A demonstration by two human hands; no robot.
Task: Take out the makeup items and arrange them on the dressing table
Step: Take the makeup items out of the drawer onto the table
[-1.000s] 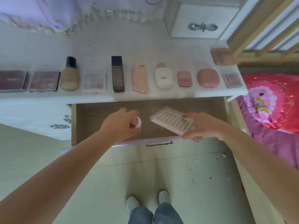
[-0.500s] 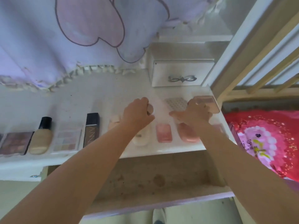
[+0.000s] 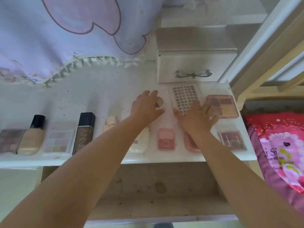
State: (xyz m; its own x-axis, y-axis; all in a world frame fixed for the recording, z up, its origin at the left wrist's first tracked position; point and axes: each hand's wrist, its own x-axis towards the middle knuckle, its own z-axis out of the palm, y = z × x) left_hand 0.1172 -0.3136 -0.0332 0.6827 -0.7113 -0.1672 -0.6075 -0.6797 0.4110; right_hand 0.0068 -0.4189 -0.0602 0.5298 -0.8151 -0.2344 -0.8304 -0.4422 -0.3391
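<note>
The left hand (image 3: 145,106) lay over a small round pot (image 3: 159,102) on the white dressing table (image 3: 102,96), its fingers spread around the pot's edge; whether they gripped it could not be told. The right hand (image 3: 198,117) rested with straight, spread fingers on the near end of a clear tray of false nails (image 3: 185,96), which lay flat just in front of a small white drawer box (image 3: 194,66) with a silver bow handle (image 3: 193,74). Beside the tray, to the right, lay a pink eyeshadow palette (image 3: 223,106).

Below the table's edge the drawer (image 3: 156,186) stood pulled out, its wooden floor bare apart from specks and a stain.

Along the front of the table lay a row of items: a dark palette (image 3: 9,140), a beige foundation bottle (image 3: 32,137) with a black cap, a pale palette (image 3: 58,140), a dark brown bottle (image 3: 84,132) lettered "UNNY", a peach tube (image 3: 110,122), a cream compact (image 3: 139,142), a pink blush case (image 3: 166,139), a rounded pink compact (image 3: 190,143) and a small palette (image 3: 232,140) with script writing too blurred to read.
</note>
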